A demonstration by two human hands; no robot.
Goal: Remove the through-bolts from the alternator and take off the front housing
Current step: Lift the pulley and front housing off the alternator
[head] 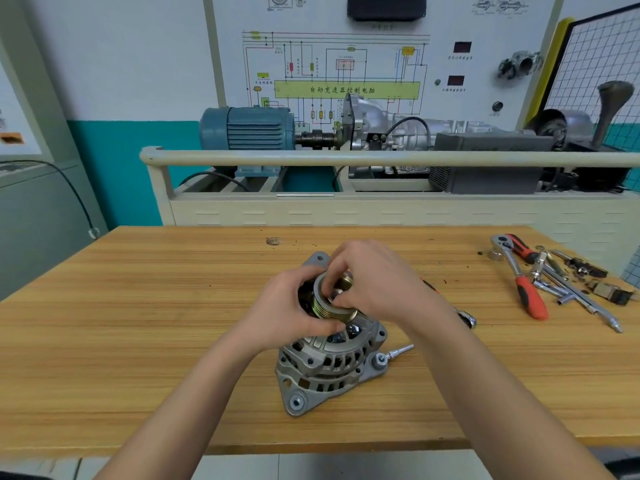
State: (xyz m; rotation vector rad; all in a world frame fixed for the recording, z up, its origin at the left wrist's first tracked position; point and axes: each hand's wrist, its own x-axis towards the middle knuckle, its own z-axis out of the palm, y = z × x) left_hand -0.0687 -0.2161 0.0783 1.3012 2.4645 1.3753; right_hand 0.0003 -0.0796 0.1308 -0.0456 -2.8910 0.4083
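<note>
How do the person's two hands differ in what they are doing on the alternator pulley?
The left hand wraps the grooved rim of the pulley from the side; the right hand comes over the top, with fingertips pinching at the pulley's centre. The left hand sits lower, against the front housing; the right sits higher, above it. Both are bare and curled on the same pulley.

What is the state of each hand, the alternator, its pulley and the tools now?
Alternator: upright on table, housing halves joined.
Pulley: on top, held by both hands.
Left hand: grips pulley.
Right hand: fingers pinch at pulley centre.
Ratchets: lying on table, unused.
</note>
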